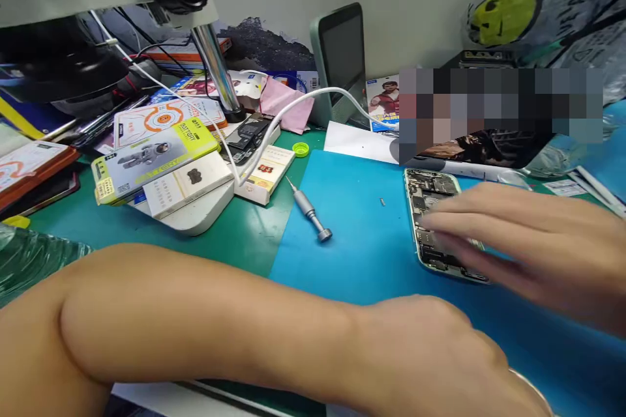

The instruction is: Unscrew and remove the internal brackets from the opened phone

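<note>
An opened phone [428,199] with its circuit boards showing lies on a blue mat [362,254]. My right hand [528,241] comes in from the right and lies over the phone's lower half, fingers stretched out flat and a little blurred. My left forearm crosses the bottom of the view. My left hand [469,358] rests on the mat in front of the phone, its fingers cut off by the frame edge. A small grey screwdriver [310,212] lies on the mat to the left of the phone. A tiny screw [382,201] sits between them.
A green mat [244,234] lies left of the blue one. On it stand stacked battery boxes [151,159], a white box [267,172] and a green cap [300,149]. A white cable [293,107] loops past a microscope column [215,68]. A dark-screened device [342,52] leans on the wall.
</note>
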`<control>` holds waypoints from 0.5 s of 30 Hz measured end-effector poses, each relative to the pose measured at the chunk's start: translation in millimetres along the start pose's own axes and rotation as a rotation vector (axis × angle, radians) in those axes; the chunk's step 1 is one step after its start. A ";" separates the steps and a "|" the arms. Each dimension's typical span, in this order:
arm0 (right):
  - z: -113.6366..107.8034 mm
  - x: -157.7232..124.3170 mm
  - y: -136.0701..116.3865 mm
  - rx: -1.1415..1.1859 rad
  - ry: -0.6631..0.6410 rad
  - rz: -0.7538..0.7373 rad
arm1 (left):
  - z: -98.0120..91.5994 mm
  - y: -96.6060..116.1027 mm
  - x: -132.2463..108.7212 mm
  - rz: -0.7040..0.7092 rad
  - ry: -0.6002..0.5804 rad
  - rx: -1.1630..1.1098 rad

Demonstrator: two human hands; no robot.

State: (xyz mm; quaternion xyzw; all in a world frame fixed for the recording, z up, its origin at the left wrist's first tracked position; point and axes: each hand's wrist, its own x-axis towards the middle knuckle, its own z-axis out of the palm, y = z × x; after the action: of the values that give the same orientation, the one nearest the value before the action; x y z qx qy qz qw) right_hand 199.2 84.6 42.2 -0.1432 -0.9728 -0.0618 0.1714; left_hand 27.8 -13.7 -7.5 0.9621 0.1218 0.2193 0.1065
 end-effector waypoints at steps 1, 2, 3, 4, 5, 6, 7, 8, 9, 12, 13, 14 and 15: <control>2.3 24.1 -10.6 -0.011 -0.018 -0.050 | 1.6 0.5 -0.7 0.006 0.033 -0.002; 5.2 48.1 -20.6 -0.027 -0.039 -0.106 | 2.3 1.2 -1.3 0.019 0.068 0.004; 8.6 70.9 -29.5 -0.057 -0.067 -0.162 | 1.7 1.8 -1.7 0.036 0.097 0.014; 12.6 91.4 -36.9 -0.096 -0.100 -0.215 | -0.1 2.6 -1.8 0.055 0.115 0.024; 17.1 109.3 -42.5 -0.135 -0.127 -0.245 | -3.2 3.4 -1.5 0.077 0.122 0.038; 21.9 124.0 -46.3 -0.154 -0.159 -0.288 | -7.1 4.2 -1.0 0.096 0.121 0.052; 26.9 135.7 -48.6 -0.173 -0.196 -0.347 | -11.2 5.0 -0.5 0.106 0.116 0.067; 31.7 144.6 -49.4 -0.188 -0.229 -0.404 | -15.0 5.7 -0.1 0.115 0.112 0.084; 36.2 150.8 -49.2 -0.199 -0.251 -0.444 | -18.1 6.3 0.1 0.122 0.110 0.100; 44.2 157.2 -45.3 -0.215 -0.255 -0.515 | -20.9 6.8 -0.6 0.155 0.138 0.129; 43.8 155.8 -44.0 -0.216 -0.236 -0.518 | -20.3 6.7 -1.1 0.162 0.158 0.135; 41.3 152.5 -43.1 -0.215 -0.207 -0.510 | -19.5 6.4 -1.7 0.164 0.176 0.138; 36.8 147.2 -42.7 -0.212 -0.170 -0.492 | -19.0 6.2 -2.4 0.159 0.190 0.141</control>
State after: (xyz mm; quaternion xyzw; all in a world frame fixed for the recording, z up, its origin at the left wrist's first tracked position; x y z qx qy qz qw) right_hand 42.3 88.1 56.5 0.0756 -0.9773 -0.1908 0.0529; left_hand 18.4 -17.4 9.9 0.9487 0.0697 0.3082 0.0089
